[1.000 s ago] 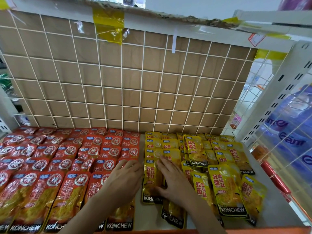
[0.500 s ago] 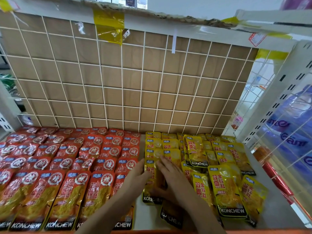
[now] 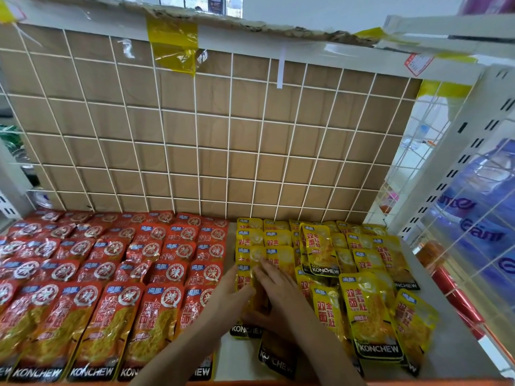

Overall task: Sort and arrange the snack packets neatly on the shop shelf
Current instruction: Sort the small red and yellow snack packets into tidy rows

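Note:
Red snack packets (image 3: 111,274) lie in tidy overlapping rows across the left half of the white shelf (image 3: 451,355). Yellow snack packets (image 3: 367,310) cover the right half, looser and some askew. My left hand (image 3: 228,299) and my right hand (image 3: 278,299) meet on one front yellow packet (image 3: 246,330) at the left edge of the yellow group. Both hands press against that packet from either side, fingers pointing away from me. Most of that packet is hidden under my hands.
A white wire grid (image 3: 228,151) backed by brown cardboard closes the rear. A slotted white upright (image 3: 459,151) and wire side panel bound the right, with blue packaged goods (image 3: 482,218) behind. A strip of bare shelf shows at the front between the two colours.
My left hand moved right, off the red packets, onto the yellow packet beside my right hand. The front red packets are now uncovered. My right hand stayed nearly in place.

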